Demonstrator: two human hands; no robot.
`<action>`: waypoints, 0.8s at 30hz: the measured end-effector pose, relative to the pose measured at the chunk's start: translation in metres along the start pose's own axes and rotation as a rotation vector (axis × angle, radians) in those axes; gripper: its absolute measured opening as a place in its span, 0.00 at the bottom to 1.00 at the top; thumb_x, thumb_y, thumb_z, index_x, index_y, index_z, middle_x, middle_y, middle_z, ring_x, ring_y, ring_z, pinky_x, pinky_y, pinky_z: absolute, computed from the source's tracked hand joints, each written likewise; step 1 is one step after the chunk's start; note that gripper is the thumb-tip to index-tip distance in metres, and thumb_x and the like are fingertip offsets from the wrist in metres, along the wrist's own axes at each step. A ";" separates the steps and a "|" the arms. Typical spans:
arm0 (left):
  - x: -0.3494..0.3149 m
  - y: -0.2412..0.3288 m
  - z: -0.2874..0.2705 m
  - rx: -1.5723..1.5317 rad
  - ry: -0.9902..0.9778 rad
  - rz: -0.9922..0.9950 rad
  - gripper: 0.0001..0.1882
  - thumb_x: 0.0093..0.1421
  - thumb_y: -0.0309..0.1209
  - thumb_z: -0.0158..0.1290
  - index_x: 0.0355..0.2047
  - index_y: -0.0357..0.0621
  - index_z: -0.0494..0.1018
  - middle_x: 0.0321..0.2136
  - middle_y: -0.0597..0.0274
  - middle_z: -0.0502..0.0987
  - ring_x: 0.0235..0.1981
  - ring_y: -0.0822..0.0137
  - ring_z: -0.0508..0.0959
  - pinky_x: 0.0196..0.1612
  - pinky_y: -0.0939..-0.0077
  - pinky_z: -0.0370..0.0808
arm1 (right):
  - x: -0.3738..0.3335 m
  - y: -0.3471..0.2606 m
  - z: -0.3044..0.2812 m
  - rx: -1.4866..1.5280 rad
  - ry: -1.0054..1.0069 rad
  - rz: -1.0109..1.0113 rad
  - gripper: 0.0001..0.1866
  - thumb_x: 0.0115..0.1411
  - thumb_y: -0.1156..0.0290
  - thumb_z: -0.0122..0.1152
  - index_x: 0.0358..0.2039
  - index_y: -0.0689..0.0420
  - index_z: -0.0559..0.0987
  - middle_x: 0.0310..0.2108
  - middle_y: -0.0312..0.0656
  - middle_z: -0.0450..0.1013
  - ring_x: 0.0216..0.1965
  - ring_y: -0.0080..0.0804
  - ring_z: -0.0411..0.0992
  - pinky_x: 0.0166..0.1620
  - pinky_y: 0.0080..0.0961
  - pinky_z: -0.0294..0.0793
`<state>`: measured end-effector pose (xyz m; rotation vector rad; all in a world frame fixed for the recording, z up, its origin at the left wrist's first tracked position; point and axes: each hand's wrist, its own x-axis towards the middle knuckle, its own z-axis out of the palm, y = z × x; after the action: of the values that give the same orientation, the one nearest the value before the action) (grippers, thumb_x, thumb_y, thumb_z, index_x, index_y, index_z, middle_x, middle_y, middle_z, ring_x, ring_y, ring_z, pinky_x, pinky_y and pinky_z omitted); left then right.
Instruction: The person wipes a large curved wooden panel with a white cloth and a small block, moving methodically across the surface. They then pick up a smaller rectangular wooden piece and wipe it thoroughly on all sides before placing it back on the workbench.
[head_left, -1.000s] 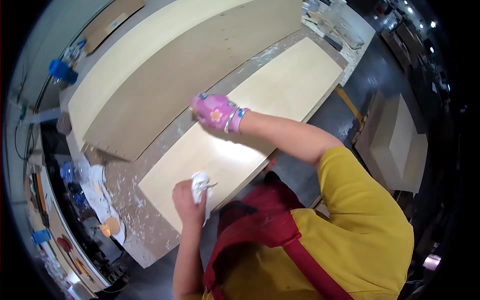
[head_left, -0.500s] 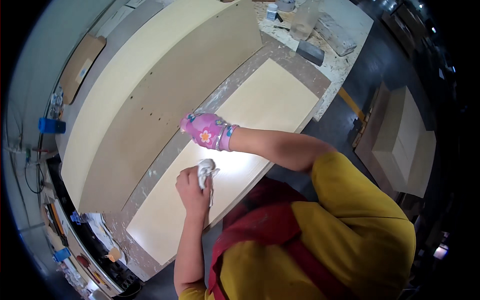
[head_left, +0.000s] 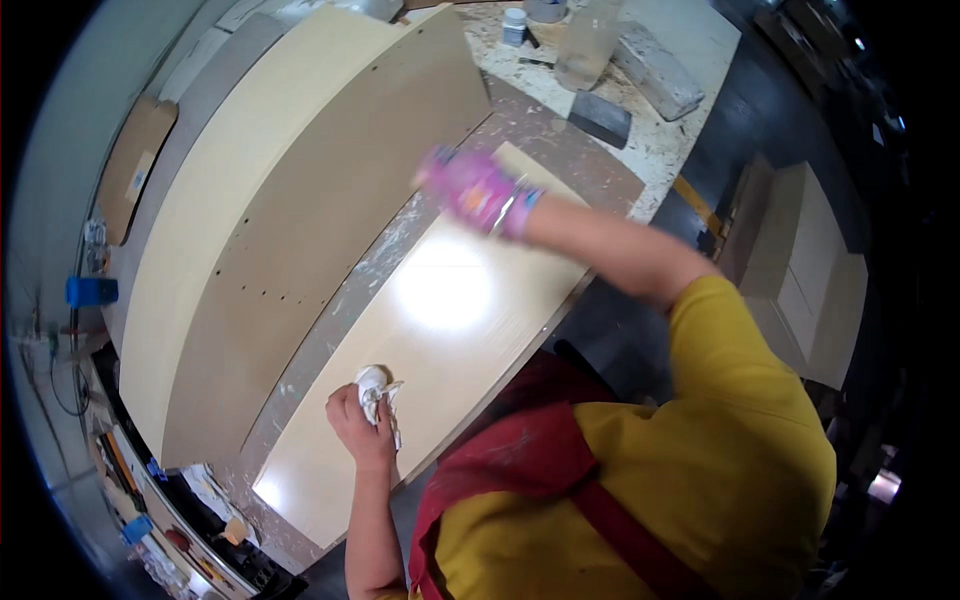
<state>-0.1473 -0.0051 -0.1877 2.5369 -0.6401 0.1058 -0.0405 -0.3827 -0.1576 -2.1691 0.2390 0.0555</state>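
Note:
A long pale wooden board (head_left: 455, 345) lies slanting across the workbench in front of me, with a bright glare on its top. My left hand (head_left: 362, 428) is bare and closed round a crumpled white cloth (head_left: 372, 388), which rests on the board's nearer left part. Over the board's far right part is my right hand (head_left: 478, 190), in a pink flowered glove with a shiny band at the wrist. Motion smears its fingers, so their pose and anything in them cannot be made out.
Behind the board stands a large curved wooden piece (head_left: 330, 190) with small dark holes. A grey block (head_left: 600, 119), a cloudy plastic container (head_left: 588, 45) and a small white bottle (head_left: 514, 27) sit at the back right. Pale panels (head_left: 805, 275) stand on the floor at right.
My gloved right hand has swung farther away and to the right along the board. The left hand, still holding the cloth, sits a little lower and farther left.

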 end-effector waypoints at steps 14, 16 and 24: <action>-0.003 0.002 0.000 -0.030 0.019 0.002 0.23 0.48 0.26 0.58 0.45 0.35 0.68 0.41 0.47 0.68 0.44 0.46 0.68 0.48 0.55 0.65 | -0.005 0.001 -0.041 0.150 0.088 0.092 0.10 0.62 0.65 0.49 0.38 0.56 0.76 0.34 0.47 0.76 0.36 0.39 0.75 0.41 0.35 0.74; 0.001 0.005 0.001 -0.032 0.019 0.002 0.23 0.48 0.26 0.58 0.46 0.35 0.68 0.41 0.47 0.68 0.44 0.46 0.68 0.48 0.56 0.65 | -0.008 -0.004 0.004 -0.351 -0.035 -0.226 0.13 0.61 0.62 0.48 0.39 0.55 0.76 0.36 0.52 0.75 0.37 0.47 0.75 0.45 0.39 0.72; -0.001 0.003 0.001 -0.029 0.040 0.027 0.23 0.49 0.25 0.58 0.46 0.35 0.68 0.42 0.46 0.69 0.44 0.46 0.69 0.47 0.55 0.66 | 0.035 0.082 -0.096 -0.418 0.283 -0.050 0.13 0.61 0.62 0.48 0.31 0.57 0.75 0.29 0.54 0.75 0.30 0.49 0.76 0.35 0.38 0.75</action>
<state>-0.1495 -0.0079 -0.1870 2.4922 -0.6557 0.1549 -0.0267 -0.5123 -0.1738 -2.5970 0.3600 -0.2527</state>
